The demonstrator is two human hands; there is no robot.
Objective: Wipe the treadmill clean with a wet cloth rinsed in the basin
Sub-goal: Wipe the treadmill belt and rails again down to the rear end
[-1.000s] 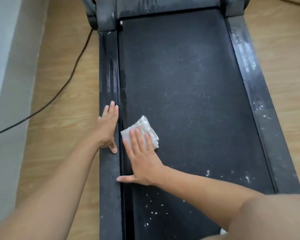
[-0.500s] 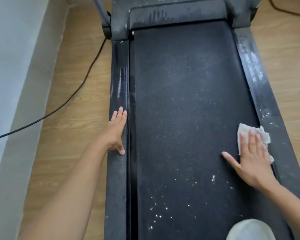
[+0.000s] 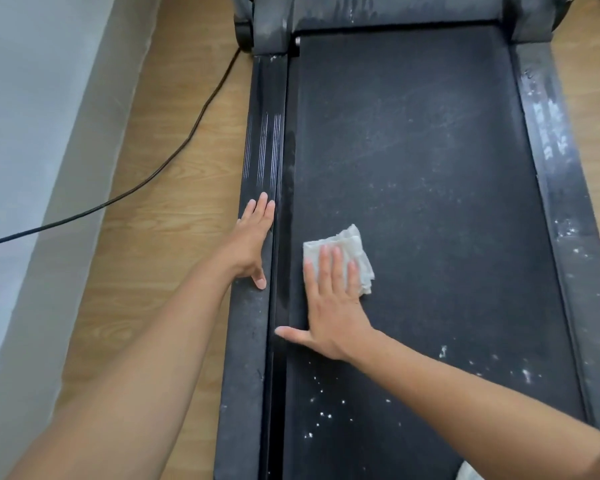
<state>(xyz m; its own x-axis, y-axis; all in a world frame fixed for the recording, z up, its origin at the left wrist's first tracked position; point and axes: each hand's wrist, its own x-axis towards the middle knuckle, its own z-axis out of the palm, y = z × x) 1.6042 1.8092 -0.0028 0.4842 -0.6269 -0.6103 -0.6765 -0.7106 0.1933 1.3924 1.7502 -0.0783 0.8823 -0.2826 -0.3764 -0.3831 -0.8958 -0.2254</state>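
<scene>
So the person is leaning over the treadmill (image 3: 413, 98) with both arms out. The right hand (image 3: 329, 306) lies flat on a white cloth (image 3: 347, 239), fingers (image 3: 333, 268) straight and pointing to 12 o'clock, thumb splayed out toward 9 o'clock and reaching the belt's edge. Nothing is gripped here, it's just a flat palm pressing the cloth down. The cloth is crumpled and folded, sitting on the black belt (image 3: 430, 174) close to its 9 o'clock edge, with its far corners poking out past the fingertips.

The left hand (image 3: 253, 244) rests on the left side rail (image 3: 262, 150), also flat, fingers together and stretched toward 12 o'clock, thumb tip down on the rail. It holds nothing.

The belt looks pretty dusty: faint pale streaks up toward 12 o'clock, and a scatter of white specks (image 3: 323, 415) at 6 o'clock from the right hand, plus more over at 4 o'clock. The right side rail (image 3: 551, 150) is blotched white too, and the grey motor cover (image 3: 395, 12) at 12 o'clock has pale smears.

A black cable (image 3: 174, 154) runs from the treadmill's 12 o'clock end across the wooden floor (image 3: 153, 254) out to 9 o'clock, next to a pale wall (image 3: 32, 133). There's a pale rounded thing (image 3: 470, 472) cut off at 5 o'clock; can't tell what it is.
</scene>
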